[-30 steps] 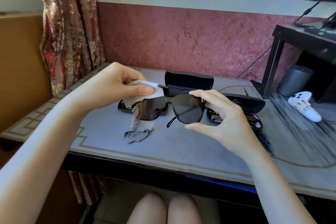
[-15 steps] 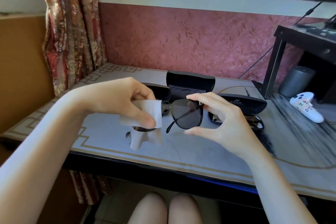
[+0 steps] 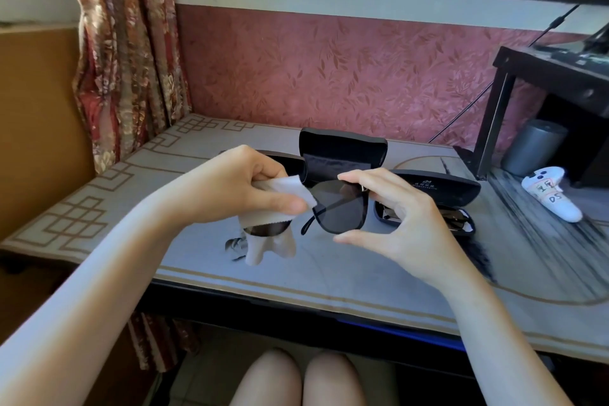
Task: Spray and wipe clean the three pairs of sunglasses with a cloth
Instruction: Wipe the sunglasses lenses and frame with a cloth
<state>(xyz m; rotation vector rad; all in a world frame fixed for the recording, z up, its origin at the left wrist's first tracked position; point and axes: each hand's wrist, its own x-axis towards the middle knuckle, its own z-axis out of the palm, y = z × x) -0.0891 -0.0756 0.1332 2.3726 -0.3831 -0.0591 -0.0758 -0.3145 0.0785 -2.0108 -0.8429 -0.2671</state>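
Holding sunglasses (image 3: 336, 208) in the air over the middle of the table (image 3: 362, 273), long axis left to right along the near edge, lenses upright. Pinching the right lens top and bottom with right hand (image 3: 405, 217) fingers. Pressing cloth (image 3: 290, 188) over the left lens, gripped in left hand (image 3: 230, 188) fingers. Open cases (image 3: 342, 148) behind.

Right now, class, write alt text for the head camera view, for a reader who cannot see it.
A person's left grip holds a white cloth over one lens of dark sunglasses, while the right grip pinches the frame at the other lens, above a grey table. Open black cases lie behind.
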